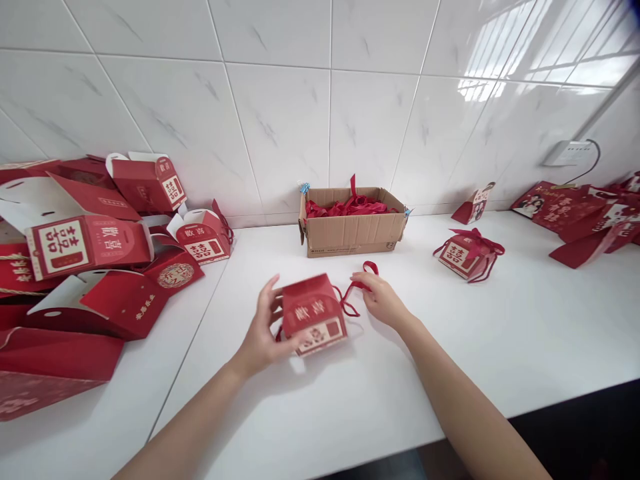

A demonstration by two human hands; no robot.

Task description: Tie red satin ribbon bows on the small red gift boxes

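Observation:
My left hand (pixel 265 330) grips a small red gift box (pixel 311 308) by its left side, thumb across the front and fingers behind. The box is closed and tilted, with cream panels and gold characters on its face. A dark red ribbon (pixel 349 301) comes out of its right side. My right hand (pixel 381 300) pinches that ribbon a little to the right of the box, and a loop of it stands above the fingers. Some ribbon also shows at the box's left side, partly hidden by my left hand.
A cardboard box (pixel 353 233) full of red ribbons stands by the tiled wall. Many red gift boxes (pixel 90 247) are piled at left. To the right sits a gift box tied with a bow (pixel 465 257); red bags (pixel 590 213) lie farther right. The white table's front edge (pixel 560 400) is near my right arm.

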